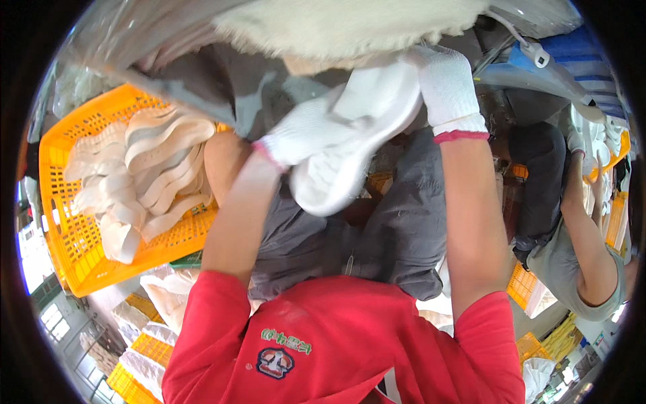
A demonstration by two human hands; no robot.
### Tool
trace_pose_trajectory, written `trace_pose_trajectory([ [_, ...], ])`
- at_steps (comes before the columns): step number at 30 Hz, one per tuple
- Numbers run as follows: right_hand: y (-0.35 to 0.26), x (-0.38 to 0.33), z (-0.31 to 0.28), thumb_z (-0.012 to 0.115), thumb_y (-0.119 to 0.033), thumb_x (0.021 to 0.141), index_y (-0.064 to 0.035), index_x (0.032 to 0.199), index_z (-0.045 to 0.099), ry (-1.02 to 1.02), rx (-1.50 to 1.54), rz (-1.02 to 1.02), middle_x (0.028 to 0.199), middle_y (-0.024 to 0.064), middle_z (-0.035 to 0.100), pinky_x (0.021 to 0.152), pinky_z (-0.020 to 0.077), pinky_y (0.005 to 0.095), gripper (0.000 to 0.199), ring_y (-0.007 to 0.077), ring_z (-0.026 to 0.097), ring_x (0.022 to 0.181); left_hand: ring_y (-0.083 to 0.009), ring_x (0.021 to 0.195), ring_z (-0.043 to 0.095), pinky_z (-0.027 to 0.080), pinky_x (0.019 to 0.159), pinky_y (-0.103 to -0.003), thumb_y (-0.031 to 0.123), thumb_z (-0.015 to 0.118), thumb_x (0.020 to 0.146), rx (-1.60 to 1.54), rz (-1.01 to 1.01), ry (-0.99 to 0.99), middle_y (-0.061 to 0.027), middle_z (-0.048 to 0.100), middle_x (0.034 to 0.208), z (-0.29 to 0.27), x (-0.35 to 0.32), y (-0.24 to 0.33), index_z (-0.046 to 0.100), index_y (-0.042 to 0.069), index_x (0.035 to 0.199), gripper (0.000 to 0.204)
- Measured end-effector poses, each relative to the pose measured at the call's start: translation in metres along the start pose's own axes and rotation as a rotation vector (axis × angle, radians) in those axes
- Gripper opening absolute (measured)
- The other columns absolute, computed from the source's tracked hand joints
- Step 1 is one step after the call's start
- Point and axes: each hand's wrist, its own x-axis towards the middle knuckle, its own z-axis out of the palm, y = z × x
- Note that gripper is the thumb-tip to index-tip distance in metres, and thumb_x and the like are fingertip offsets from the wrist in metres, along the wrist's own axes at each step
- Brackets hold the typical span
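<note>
A white shoe sole (330, 176) is held in both hands above my lap, tilted, with its far end just under a fluffy cream-white pad or wheel (350, 27). In a white knit glove with a pink cuff, my left hand (315, 132) closes around the middle of the sole. My right hand (449, 84), gloved the same way, grips the sole's far right end near the pad. Its fingertips are partly hidden by the sole and the fluffy edge. The sole's near end is somewhat blurred.
An orange plastic basket (75, 259) at the left holds several off-white soles (168, 141). Grey sheeting (202, 81) lies under the pad. A white cable connector (536, 54) hangs at the upper right. At the far right, another person (582, 249) works beside a further orange basket.
</note>
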Motion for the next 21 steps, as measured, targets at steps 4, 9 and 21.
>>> trace_pose_trajectory([
  [4,-0.044,-0.011,-0.079,0.076,-0.027,0.098,0.0027,0.119,0.076,-0.116,1.289,0.967,0.1,0.0088,0.078,0.081,0.0576,0.0327,0.036,0.0138,0.071,0.088,-0.0065,0.076,0.066,0.053,0.067,-0.026,0.038,0.084,0.098,-0.86,0.006,0.05,-0.0004,0.076,0.102,0.075,0.017,0.011,0.07,-0.002,0.127,0.052],
  [9,-0.084,-0.044,-0.124,0.094,-0.015,0.077,0.015,0.165,0.029,0.106,1.089,1.333,0.154,0.025,0.058,0.11,0.0542,0.0342,0.113,0.022,0.062,0.135,-0.0381,0.105,0.077,0.06,0.085,-0.047,0.02,0.079,0.09,-0.089,0.04,0.55,-0.0286,0.075,0.103,0.131,0.073,0.02,0.063,-0.015,0.121,0.049],
  [21,0.012,-0.015,0.005,0.073,-0.017,0.085,-0.0045,0.09,0.08,-0.164,-0.154,0.156,0.088,0.0181,0.078,0.079,0.0624,0.0458,0.015,0.0336,0.078,0.087,-0.0407,0.112,0.075,0.062,0.099,-0.042,0.023,0.079,0.096,0.246,-0.262,0.193,-0.03,0.071,0.133,0.007,0.026,-0.017,0.05,0.002,0.159,0.073],
])
